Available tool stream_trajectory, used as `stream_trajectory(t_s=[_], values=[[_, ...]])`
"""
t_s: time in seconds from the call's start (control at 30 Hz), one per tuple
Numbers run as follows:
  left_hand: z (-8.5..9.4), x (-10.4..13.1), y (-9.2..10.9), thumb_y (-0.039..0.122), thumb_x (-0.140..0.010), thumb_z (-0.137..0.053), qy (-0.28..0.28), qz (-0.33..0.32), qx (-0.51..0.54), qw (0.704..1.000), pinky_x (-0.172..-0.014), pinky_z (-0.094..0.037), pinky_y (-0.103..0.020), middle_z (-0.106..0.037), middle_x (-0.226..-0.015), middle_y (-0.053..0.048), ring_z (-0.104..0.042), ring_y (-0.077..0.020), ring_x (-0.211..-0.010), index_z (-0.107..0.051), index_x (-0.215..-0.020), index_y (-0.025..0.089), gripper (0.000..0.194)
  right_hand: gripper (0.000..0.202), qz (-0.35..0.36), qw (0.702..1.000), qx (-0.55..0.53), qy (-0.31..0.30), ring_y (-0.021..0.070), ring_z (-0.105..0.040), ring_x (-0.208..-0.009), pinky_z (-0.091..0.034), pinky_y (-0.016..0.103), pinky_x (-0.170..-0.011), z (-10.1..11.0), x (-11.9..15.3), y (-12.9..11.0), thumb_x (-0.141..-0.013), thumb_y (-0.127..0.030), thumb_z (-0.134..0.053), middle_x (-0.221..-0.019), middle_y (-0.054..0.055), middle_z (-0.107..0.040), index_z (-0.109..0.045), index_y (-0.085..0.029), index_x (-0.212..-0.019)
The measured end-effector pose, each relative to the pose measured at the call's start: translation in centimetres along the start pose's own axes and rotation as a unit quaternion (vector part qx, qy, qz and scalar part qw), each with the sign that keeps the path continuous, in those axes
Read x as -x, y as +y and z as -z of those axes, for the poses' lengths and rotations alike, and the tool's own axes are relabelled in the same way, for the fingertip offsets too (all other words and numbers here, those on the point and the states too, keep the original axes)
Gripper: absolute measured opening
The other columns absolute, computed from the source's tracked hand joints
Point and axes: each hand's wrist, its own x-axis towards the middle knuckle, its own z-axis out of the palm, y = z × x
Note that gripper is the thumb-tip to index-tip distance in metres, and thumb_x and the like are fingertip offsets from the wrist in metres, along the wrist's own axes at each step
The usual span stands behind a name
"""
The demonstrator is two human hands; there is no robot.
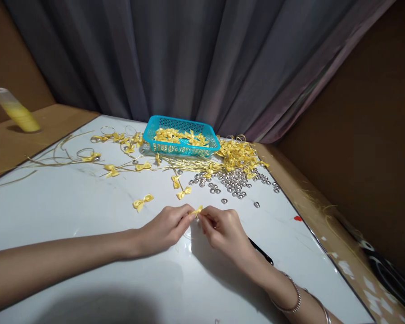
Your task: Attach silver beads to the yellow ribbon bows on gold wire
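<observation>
Between my two hands, just above the white tabletop, is a small yellow ribbon bow (198, 210). My left hand (167, 227) pinches its left side with thumb and forefinger. From the other side, the fingers of my right hand (224, 229) are closed on the bow too, and they hide part of it. A loose yellow bow (143, 202) lies left of my hands. Two more bows (184, 193) rest just beyond them. Many silver beads (234, 181) are scattered farther back on the right.
A turquoise plastic basket (182, 149) holds yellow bows at the back. Right of it is a heap of yellow bows (238, 155). Gold cords (185, 164) stretch across the table. A black tool (261, 251) lies partly under my right forearm. A bottle (18, 112) stands far left.
</observation>
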Motion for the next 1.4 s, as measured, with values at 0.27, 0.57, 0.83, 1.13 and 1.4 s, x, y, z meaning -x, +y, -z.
stream_trajectory(t_s=[0.27, 0.57, 0.83, 1.13, 1.4], values=[[0.2, 0.0, -0.2, 0.029, -0.093, -0.032, -0.003, -0.005, 0.015, 1.0, -0.059, -0.04, -0.023, -0.053, -0.061, 0.002, -0.05, -0.011, -0.057, -0.048, -0.073, 0.018, 0.028, 0.028, -0.012, 0.998, -0.068, 0.011, 0.0147, -0.058, -0.068, -0.041, 0.023, -0.059, 3.5, -1.2, 1.1, -0.085, -0.041, -0.05, -0.072, 0.004, -0.065, -0.059, -0.017, -0.073], [0.4, 0.3, 0.0, 0.023, -0.094, -0.031, -0.047, -0.082, -0.03, 0.995, -0.064, -0.041, -0.023, -0.057, -0.066, 0.0, -0.052, -0.0114, -0.061, -0.053, -0.08, 0.018, 0.027, 0.047, -0.104, 0.894, -0.398, -0.18, 0.0102, -0.051, -0.06, -0.038, 0.025, -0.061, 1.9, -2.0, 1.7, -0.075, -0.042, -0.063, -0.068, -0.005, -0.055, -0.032, -0.021, -0.103], [0.1, 0.3, -0.4, 0.016, -0.093, -0.033, -0.035, -0.179, -0.062, 0.981, -0.068, -0.044, -0.026, -0.061, -0.073, -0.003, -0.055, -0.0139, -0.069, -0.055, -0.079, 0.016, 0.026, 0.055, -0.095, 0.865, -0.466, -0.161, 0.0087, -0.047, -0.051, -0.032, 0.024, -0.053, 0.4, -2.1, 2.8, -0.066, -0.026, -0.071, -0.059, -0.007, -0.055, -0.034, -0.018, -0.105], [0.4, 0.3, -0.4, 0.009, -0.09, -0.041, -0.06, -0.259, -0.064, 0.962, -0.072, -0.042, -0.027, -0.063, -0.074, -0.004, -0.055, -0.0141, -0.073, -0.058, -0.084, 0.015, 0.018, 0.042, -0.036, 0.878, -0.462, -0.115, 0.0047, -0.027, -0.044, -0.019, 0.021, -0.045, -0.1, -2.0, 2.6, -0.072, -0.027, -0.067, -0.052, -0.013, -0.037, -0.034, -0.02, -0.098], [0.5, 0.3, -0.2, 0.013, -0.092, -0.036, -0.028, -0.194, -0.036, 0.98, -0.072, -0.042, -0.027, -0.065, -0.073, -0.004, -0.056, -0.0136, -0.072, -0.058, -0.085, 0.015, 0.023, 0.045, -0.089, 0.858, -0.487, -0.139, 0.0086, -0.045, -0.054, -0.032, 0.023, -0.054, 0.9, -2.3, 2.7, -0.074, -0.041, -0.068, -0.06, -0.006, -0.053, -0.035, -0.02, -0.097]])
